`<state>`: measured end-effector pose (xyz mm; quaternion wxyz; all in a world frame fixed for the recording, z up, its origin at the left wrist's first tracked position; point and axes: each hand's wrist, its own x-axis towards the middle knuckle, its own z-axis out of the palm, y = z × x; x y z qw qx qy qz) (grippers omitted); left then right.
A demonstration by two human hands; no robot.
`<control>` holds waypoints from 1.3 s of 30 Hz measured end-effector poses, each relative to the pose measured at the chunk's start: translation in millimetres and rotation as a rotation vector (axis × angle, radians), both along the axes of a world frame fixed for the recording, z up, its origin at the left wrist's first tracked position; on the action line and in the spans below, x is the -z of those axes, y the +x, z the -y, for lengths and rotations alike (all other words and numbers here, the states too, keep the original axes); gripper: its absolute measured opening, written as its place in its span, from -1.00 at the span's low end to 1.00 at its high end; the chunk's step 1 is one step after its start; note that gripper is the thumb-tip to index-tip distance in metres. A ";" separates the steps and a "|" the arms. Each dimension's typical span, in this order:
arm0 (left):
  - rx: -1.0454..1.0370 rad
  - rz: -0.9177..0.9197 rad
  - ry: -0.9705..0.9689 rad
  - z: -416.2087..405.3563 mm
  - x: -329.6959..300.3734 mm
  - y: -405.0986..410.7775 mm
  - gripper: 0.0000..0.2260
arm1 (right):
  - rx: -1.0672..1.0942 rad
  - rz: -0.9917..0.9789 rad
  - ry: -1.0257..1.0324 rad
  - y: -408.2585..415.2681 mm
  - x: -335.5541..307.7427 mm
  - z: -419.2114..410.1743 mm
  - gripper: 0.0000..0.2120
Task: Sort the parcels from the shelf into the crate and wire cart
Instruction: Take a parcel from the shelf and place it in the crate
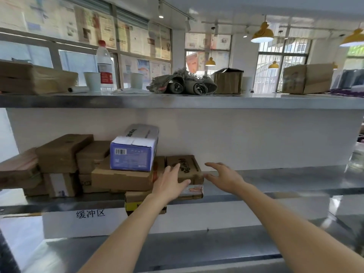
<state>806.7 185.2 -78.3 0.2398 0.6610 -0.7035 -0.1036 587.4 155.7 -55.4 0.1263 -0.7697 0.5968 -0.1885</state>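
Note:
A pile of cardboard parcels fills the left half of the metal shelf. A small brown parcel with black writing sits at the pile's right end. My left hand lies open against its left front, fingers spread over the box. My right hand hovers open just right of it, thumb near the box's corner. A blue and white box rests on a flat brown carton. Below, a low carton with yellow tape sticks out over the shelf edge. The crate and the wire cart are out of view.
The upper shelf carries a water bottle, paper cups, rolled grey bags and more cartons. A white front panel with black characters sits below the parcels. The shelf's right half holds nothing. A steel counter lies nearest me.

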 end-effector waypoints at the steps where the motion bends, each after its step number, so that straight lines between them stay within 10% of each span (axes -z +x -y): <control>1: -0.002 -0.019 0.016 6.8 3.0 -0.3 -0.27 | -0.009 0.011 0.015 3.1 3.5 7.6 -0.45; 23: -0.299 -0.547 0.098 74.3 32.8 -66.8 -0.16 | -0.254 0.649 0.430 -31.6 58.8 114.6 -0.51; 32: -0.378 -0.591 -0.138 32.8 12.0 -107.5 -0.03 | -0.427 0.718 0.229 -59.5 48.4 93.8 -0.27; 39: -0.369 -0.685 -0.288 -0.6 -25.8 -118.9 -0.30 | -0.556 0.864 0.101 -70.7 3.3 64.0 -0.25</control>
